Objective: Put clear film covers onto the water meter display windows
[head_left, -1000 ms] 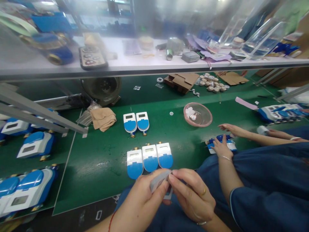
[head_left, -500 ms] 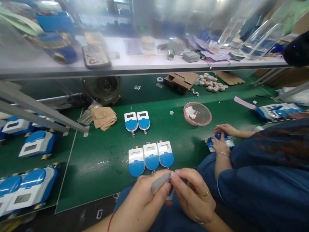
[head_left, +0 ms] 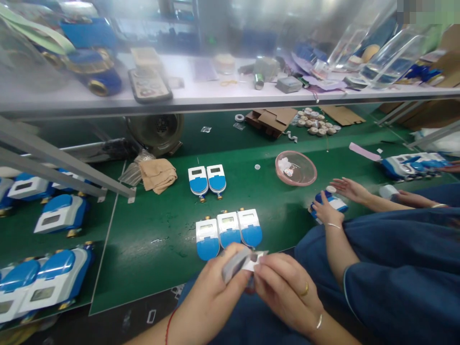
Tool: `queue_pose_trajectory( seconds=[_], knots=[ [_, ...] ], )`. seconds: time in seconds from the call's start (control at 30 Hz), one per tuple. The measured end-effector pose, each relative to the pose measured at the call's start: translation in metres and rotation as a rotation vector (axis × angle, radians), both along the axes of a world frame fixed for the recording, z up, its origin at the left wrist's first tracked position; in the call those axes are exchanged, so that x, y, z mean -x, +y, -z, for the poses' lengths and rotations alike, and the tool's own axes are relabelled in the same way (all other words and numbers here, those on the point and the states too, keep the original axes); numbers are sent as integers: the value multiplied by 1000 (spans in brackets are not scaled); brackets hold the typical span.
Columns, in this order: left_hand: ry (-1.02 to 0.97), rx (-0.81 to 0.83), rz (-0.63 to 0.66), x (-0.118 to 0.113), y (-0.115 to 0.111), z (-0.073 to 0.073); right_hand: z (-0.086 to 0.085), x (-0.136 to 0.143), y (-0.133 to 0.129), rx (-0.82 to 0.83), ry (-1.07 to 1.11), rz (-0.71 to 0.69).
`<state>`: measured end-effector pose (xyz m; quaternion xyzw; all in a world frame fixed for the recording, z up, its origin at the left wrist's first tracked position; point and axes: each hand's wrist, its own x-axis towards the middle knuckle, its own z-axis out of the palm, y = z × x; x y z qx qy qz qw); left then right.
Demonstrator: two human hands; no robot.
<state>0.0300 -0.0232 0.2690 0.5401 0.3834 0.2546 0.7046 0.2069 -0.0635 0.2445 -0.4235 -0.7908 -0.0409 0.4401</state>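
Note:
My left hand (head_left: 212, 297) is closed around a thin grey stack (head_left: 233, 266) that looks like stickers or labels; its exact kind is unclear. Against the stack's right end, my right hand (head_left: 289, 290) pinches a small white piece (head_left: 252, 261) between thumb and fingers. Both hands meet over my lap, at the table's front edge. Just beyond them stand three white-and-blue water meters (head_left: 229, 230) side by side, display windows facing up. Two more water meters (head_left: 207, 180) lie together farther back.
To the right, a co-worker's hands (head_left: 325, 208) are at a blue meter (head_left: 338, 204). A pink-rimmed bowl (head_left: 316, 167) holds white bits. More meters (head_left: 50, 278) line the left side. A folded tan cloth (head_left: 158, 175) lies near the shelf leg (head_left: 108, 179).
A white piece now shows between my hands at the end of the grey stack. The co-worker's right hand has moved away from the meter, and another hand has appeared at the right.

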Motion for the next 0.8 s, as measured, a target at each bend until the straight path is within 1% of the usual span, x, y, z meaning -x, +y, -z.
queue_pose_trajectory(
  seconds=[0.07, 0.13, 0.2, 0.23, 0.3, 0.33, 0.4, 0.43, 0.47, 0.53, 0.6, 0.63, 0.7, 0.77, 0.8],
  knots=[
    [-124, 138, -98, 3, -1, 8, 0, 8, 0, 44, 49, 19],
    [-247, 251, -166, 4, -2, 17, 1, 16, -1, 95, 99, 34],
    [-295, 267, -244, 5, -4, 26, 1, 26, -2, 180, 180, 42],
    [-291, 232, -292, 5, -5, 30, 2, 31, -3, 240, 232, 43],
    [-281, 101, -359, 6, -5, 35, 6, 41, -4, 381, 354, 39],
    [-290, 22, -361, 8, -4, 37, 9, 46, -5, 456, 417, 32],
    [-291, -146, -317, 13, -2, 39, 17, 54, -6, 583, 536, 12],
    [-254, -254, -290, 17, -1, 40, 21, 56, -7, 632, 588, 8],
    [-186, -378, -260, 22, 1, 41, 24, 57, -9, 668, 640, 15],
    [-1, -654, -194, 33, 3, 44, 26, 58, -12, 700, 745, 71],
    [170, -882, -120, 45, 5, 48, 23, 58, -15, 699, 830, 145],
    [228, -959, -89, 50, 6, 51, 19, 59, -17, 703, 859, 181],
    [298, -1045, -49, 57, 5, 55, 12, 62, -18, 748, 901, 266],
    [306, -1056, -17, 61, 3, 59, 9, 66, -19, 832, 938, 352],
    [294, -1044, -12, 61, 2, 61, 10, 66, -20, 879, 959, 377]
  ],
)
